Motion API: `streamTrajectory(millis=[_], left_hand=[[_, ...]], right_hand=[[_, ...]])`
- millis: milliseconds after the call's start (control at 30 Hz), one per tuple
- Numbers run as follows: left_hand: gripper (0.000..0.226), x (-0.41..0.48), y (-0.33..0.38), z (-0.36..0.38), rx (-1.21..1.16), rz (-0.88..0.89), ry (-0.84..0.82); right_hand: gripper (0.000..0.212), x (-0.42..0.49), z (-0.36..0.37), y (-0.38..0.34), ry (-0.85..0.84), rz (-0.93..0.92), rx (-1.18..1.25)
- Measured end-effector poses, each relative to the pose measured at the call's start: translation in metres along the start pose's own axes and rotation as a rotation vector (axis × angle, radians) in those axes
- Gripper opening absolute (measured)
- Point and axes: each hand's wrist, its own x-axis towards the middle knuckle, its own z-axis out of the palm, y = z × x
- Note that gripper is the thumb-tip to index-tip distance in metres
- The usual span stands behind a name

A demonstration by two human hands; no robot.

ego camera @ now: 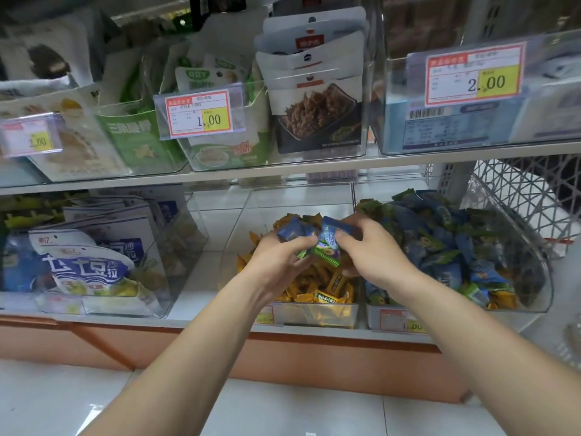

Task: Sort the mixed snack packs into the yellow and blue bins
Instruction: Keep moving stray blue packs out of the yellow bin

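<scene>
Both hands over the middle bin of the lower shelf. The left hand (pixel 276 262) has its fingers curled around a small bunch of blue snack packs (pixel 292 231), held above the yellow packs (pixel 317 286) that fill the yellow bin (pixel 301 316). The right hand (pixel 372 258) meets it from the other side, thumb and fingers closed in a pinch on a single blue-and-green pack (pixel 328 245). This pack stands between the two hands with its long axis near upright. The left fingertips touch the same pack, and it cannot be told which hand bears it. The blue bin (pixel 541 278), heaped with like blue packs, stands just beside the yellow bin, on the right of both hands. The right hand is therefore the nearer, and the likely next carry runs sideways to the right over the shared bin walls.
</scene>
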Motion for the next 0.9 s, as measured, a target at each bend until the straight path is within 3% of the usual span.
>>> streamTrajectory(millis=[133,233,300,500,633,700,800,900], left_hand=[[0.028,-0.003,0.001,0.005,0.030,0.032,-0.089],[0.035,-0.003,0.001,0.014,0.000,-0.004,-0.047],[0.025,-0.003,0.001,0.020,0.125,0.006,0.016],[0.023,0.002,-0.002,0.041,0.775,0.215,0.068],[0.016,0.028,-0.005,0.078,1.061,0.445,0.109],[0.022,0.047,-0.010,0.094,1.158,0.452,0.151],[0.049,0.072,-0.012,0.107,1.415,0.297,0.098],[0.054,0.072,-0.006,0.094,1.279,0.331,0.099]], right_hand=[[0.026,-0.004,0.000,-0.004,-0.015,-0.035,0.037],[0.017,-0.007,-0.006,-0.006,-0.005,-0.018,0.204],[0.007,-0.007,-0.013,-0.004,0.018,-0.061,0.225],[0.010,0.003,-0.062,0.018,0.353,-0.271,-0.102],[0.016,0.009,-0.092,0.038,0.499,-0.340,-0.397],[0.018,0.012,-0.097,0.044,0.506,-0.349,-0.516],[0.028,0.019,-0.098,0.048,0.456,-0.131,-0.672],[0.035,0.019,-0.092,0.037,0.524,-0.120,-0.757]])
